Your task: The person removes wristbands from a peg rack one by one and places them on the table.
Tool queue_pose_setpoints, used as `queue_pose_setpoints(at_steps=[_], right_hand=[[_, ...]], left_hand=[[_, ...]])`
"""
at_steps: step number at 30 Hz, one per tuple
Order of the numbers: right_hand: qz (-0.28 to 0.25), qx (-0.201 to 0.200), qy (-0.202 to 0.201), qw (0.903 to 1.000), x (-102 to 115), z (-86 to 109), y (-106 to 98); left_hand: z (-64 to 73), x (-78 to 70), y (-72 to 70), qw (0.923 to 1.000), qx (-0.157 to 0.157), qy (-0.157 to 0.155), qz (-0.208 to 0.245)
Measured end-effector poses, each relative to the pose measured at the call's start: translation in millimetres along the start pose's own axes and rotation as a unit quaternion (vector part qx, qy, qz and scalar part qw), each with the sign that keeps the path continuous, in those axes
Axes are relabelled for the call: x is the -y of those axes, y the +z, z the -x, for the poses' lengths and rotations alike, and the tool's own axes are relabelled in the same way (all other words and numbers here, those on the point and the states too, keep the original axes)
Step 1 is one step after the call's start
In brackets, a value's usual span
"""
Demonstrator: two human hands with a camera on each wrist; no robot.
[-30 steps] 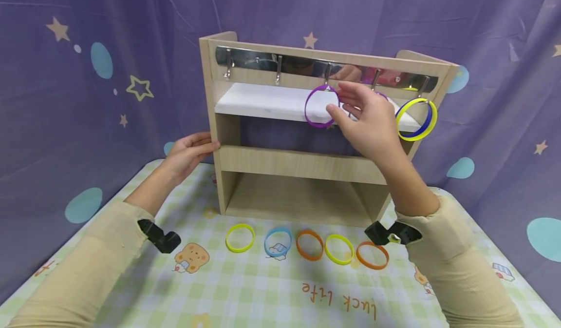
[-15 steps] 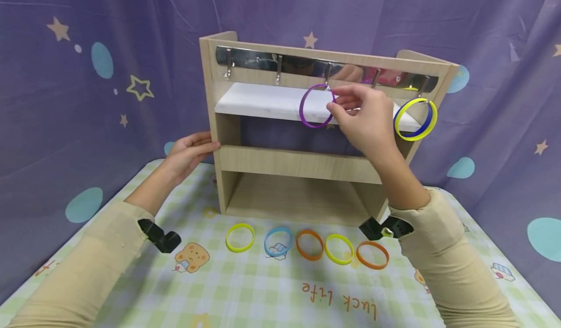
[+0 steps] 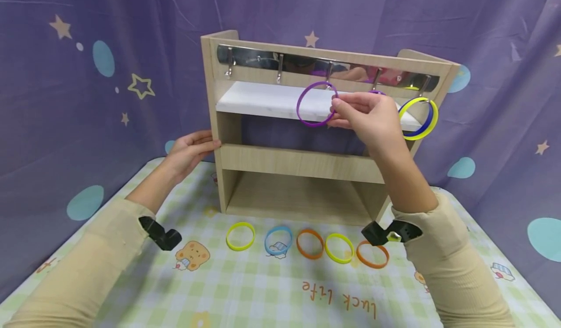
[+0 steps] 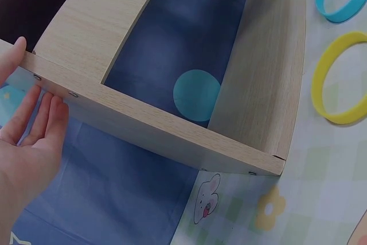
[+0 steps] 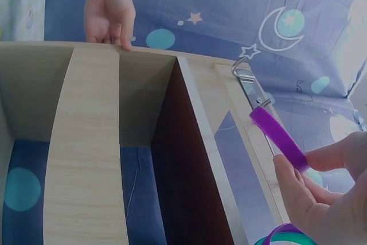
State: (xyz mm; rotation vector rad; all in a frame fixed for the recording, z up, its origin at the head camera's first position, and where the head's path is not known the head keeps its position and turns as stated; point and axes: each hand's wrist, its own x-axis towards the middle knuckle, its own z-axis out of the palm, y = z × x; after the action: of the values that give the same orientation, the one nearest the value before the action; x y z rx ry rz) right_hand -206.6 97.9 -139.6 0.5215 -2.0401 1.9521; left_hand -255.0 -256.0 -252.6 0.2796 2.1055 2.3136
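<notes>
My right hand (image 3: 372, 118) pinches the right side of a purple silicone wristband (image 3: 299, 105) between thumb and fingers. The band's top edge is right at the tip of the middle hook (image 3: 328, 77) on the metal rail; in the right wrist view the purple wristband (image 5: 279, 139) lies just below a hook tip. My left hand (image 3: 188, 153) touches the left side panel of the wooden shelf (image 3: 302, 162). Its thumb lies at the panel's front edge and its fingers against the outer face, as the left hand (image 4: 34, 142) shows in the left wrist view.
Yellow and dark blue wristbands (image 3: 431, 123) hang on the rightmost hook. Another purple wristband (image 3: 377, 92) shows behind my right hand, with a teal band (image 5: 295, 238) beside it. Several yellow, light blue (image 3: 267, 245) and orange wristbands lie before the shelf on the checked tablecloth (image 3: 245, 289).
The purple wristband has shifted slightly left at the middle hook. My right hand's fingers have dropped a little and closed in on its side. The left hand stays on the panel.
</notes>
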Motion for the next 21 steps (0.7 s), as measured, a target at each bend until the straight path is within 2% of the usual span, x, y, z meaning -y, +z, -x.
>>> queue_pose_setpoints(at_steps=[3,9,15,21], right_hand=[[-0.035,0.006,-0.01,0.9993,-0.3,3.0,-0.4],[-0.014,0.021,-0.01,0.9996,-3.4,11.6,1.6],[0.021,0.044,0.033,0.9983,-21.2,18.9,6.6],[0.051,0.076,0.08,0.9925,-47.0,26.0,13.6]], left_hand=[[0.1,-0.1,-0.4,1.0,0.0,0.0,0.001],[-0.8,-0.4,0.1,1.0,0.003,0.002,0.002],[-1.0,0.2,0.7,0.9999,0.0,0.003,0.011],[-0.6,-0.1,0.7,0.9998,-0.002,0.005,0.02]])
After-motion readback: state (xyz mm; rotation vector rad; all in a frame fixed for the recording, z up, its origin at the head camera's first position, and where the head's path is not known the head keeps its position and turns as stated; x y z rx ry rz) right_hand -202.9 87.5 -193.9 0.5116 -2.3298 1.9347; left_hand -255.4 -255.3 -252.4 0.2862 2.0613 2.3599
